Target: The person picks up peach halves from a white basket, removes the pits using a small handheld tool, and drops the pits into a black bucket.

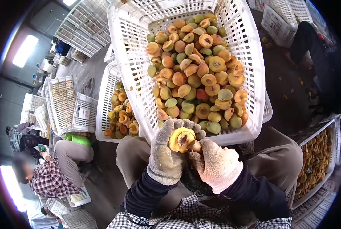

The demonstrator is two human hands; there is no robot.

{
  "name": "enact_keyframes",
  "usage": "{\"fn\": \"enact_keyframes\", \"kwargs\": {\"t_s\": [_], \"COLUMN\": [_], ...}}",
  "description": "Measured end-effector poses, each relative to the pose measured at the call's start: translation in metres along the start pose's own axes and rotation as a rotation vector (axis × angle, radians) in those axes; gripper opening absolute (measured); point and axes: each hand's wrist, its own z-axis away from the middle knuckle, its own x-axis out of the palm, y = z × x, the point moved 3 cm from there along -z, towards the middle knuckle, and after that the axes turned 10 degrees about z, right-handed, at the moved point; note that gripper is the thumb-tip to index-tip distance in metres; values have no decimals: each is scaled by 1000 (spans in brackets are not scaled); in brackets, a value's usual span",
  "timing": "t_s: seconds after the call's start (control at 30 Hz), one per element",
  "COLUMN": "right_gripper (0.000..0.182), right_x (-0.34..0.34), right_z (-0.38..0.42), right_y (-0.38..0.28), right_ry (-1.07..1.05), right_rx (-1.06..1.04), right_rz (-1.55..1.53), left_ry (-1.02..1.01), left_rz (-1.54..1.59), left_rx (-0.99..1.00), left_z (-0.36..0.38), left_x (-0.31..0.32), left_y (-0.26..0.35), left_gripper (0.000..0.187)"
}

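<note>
My left hand (168, 152), in a soiled whitish work glove, is closed around an apricot half (183, 139). Its cut face points up and shows a brown, ragged hollow. My right hand (216, 162), also gloved, is closed right beside the fruit. A short brownish piece between its fingers and the apricot half may be a tool, but the glove hides most of it. Just beyond both hands a white plastic crate (254, 76) leans toward me, holding a heap of apricots (193, 76), many of them halved, green to orange.
At left stands a second crate (101, 110) with apricot halves. A crate of orange fruit pieces (315, 160) stands at right. A seated person in a checked shirt (54, 177) is at left, another person in dark clothes (319, 65) at right. Stacked crates (82, 28) rise behind.
</note>
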Motion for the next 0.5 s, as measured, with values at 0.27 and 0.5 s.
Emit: {"fn": "enact_keyframes", "kwargs": {"t_s": [0.27, 0.5], "right_gripper": [36, 44], "right_x": [12, 26], "right_z": [0, 0], "right_y": [-4, 3], "right_ry": [-116, -379], "right_rx": [-9, 81], "right_rz": [-97, -692], "left_ry": [230, 178], "left_rz": [-183, -202], "left_rx": [53, 99], "left_z": [4, -3], "left_x": [-4, -7], "left_y": [0, -3], "left_gripper": [34, 30]}}
